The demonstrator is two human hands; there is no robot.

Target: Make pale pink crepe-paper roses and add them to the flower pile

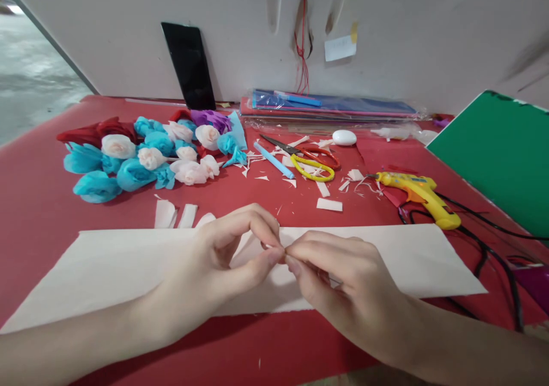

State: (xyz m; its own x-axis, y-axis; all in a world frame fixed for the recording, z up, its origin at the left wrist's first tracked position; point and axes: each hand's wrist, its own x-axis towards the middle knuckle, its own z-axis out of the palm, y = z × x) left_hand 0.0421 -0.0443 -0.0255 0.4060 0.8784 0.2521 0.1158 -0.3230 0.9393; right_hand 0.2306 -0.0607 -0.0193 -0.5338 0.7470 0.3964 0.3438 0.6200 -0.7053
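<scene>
My left hand (pixel 240 260) and my right hand (pixel 338 271) meet fingertip to fingertip above a long strip of pale pink crepe paper (pixel 115 271). Both are closed in a pinch. Whatever sits between the fingertips is small and mostly hidden; only a pale sliver shows. Cut pale paper petals (pixel 164 213) lie just beyond the strip, left of the hands. Farther off rest scissors (pixel 315 163) with one red and one yellow handle, a light blue pen (pixel 274 160) and scattered paper scraps (pixel 329 205).
Blue, pink, red and purple paper flowers (pixel 135 172) are heaped at the back left. A yellow glue gun (pixel 416 194) with black cables lies right, near a green board (pixel 497 151). Against the wall lean a black phone (pixel 189 66) and, lower, plastic-wrapped paper packs (pixel 343 104). A white oval object (pixel 344 138) sits behind the scissors.
</scene>
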